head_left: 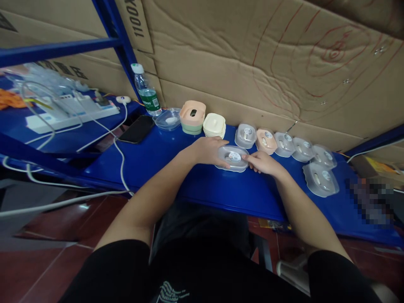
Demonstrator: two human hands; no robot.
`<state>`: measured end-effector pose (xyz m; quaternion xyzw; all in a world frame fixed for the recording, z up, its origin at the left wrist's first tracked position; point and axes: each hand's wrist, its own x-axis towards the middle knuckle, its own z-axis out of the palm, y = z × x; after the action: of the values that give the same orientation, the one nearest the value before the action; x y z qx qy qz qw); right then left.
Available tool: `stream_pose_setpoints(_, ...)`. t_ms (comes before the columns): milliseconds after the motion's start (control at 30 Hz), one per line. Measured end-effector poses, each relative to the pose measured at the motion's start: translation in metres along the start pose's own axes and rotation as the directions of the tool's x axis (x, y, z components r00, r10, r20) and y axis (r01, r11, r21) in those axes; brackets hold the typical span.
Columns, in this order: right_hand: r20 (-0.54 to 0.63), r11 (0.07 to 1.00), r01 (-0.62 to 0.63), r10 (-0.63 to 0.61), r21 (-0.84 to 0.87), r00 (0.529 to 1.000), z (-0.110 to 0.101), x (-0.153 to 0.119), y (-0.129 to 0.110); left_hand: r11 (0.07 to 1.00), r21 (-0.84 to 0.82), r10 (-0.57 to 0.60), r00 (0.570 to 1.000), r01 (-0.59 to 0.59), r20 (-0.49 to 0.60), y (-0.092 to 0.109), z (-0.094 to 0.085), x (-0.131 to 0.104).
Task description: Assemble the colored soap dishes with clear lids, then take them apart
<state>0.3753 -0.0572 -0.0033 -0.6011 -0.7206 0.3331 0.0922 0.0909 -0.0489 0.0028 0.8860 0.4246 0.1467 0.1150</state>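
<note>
A clear plastic container with a round white label on its lid lies on the blue table in front of me. My left hand grips its left end, fingers over the near side. At the right end, my right hand pinches the edge, its thumb on the lid beside the label. Just behind stands a cream-coloured stack of small containers. To its left is a stack of peach and green containers. A clear labelled container and a peach one sit behind my right hand.
Several more clear containers line the right side. On the left are a clear lid, a water bottle, a black phone and a white power strip with cables. Cardboard closes off the back; blue shelf posts stand at the sides.
</note>
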Motion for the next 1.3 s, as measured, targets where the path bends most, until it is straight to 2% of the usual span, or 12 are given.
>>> stream_pose_setpoints(133, -0.013, 0.999, 0.006, -0.007, -0.05, 1.0, 0.0, 0.002, 0.004, 1.0, 0.004, 0.011, 1.0, -0.011, -0.011, 0.0, 0.004, 0.0)
stream_pose_setpoints(367, 0.004, 1.0, -0.022, 0.022, -0.019, 1.0, 0.001, 0.007, 0.007, 0.998, -0.041, 0.043, 0.999, -0.042, 0.027, -0.011, 0.009, 0.004)
stream_pose_setpoints(633, 0.012, 1.0, -0.024, 0.024, 0.009, 1.0, 0.0, 0.01, 0.012, 0.986, -0.157, -0.044, 0.998, 0.052, 0.055, -0.01, 0.006, 0.008)
stream_pose_setpoints(767, -0.115, 0.997, 0.062, -0.057, 0.043, 0.992, 0.002, 0.009, 0.009, 0.979, -0.197, -0.043, 0.997, 0.056, 0.071, -0.012, 0.003, 0.008)
stream_pose_setpoints(867, -0.165, 0.989, 0.145, -0.139, 0.022, 0.976, 0.003, 0.008, 0.007, 0.964, -0.26, -0.028, 0.996, 0.049, 0.082, -0.018, 0.004, 0.009)
stream_pose_setpoints(1000, -0.193, 0.977, 0.213, -0.214, -0.026, 0.958, 0.005, 0.01, 0.009, 0.932, -0.358, -0.018, 0.993, 0.058, 0.114, -0.028, 0.01, 0.011)
stream_pose_setpoints(1133, -0.173, 0.97, 0.242, -0.243, -0.028, 0.954, 0.006, 0.011, 0.011, 0.889, -0.453, -0.007, 0.991, 0.068, 0.135, -0.033, 0.013, 0.012)
stream_pose_setpoints(1300, -0.153, 0.96, 0.269, -0.278, -0.078, 0.948, 0.004, 0.009, 0.011, 0.887, -0.459, 0.019, 0.988, 0.053, 0.151, -0.035, 0.011, 0.011)
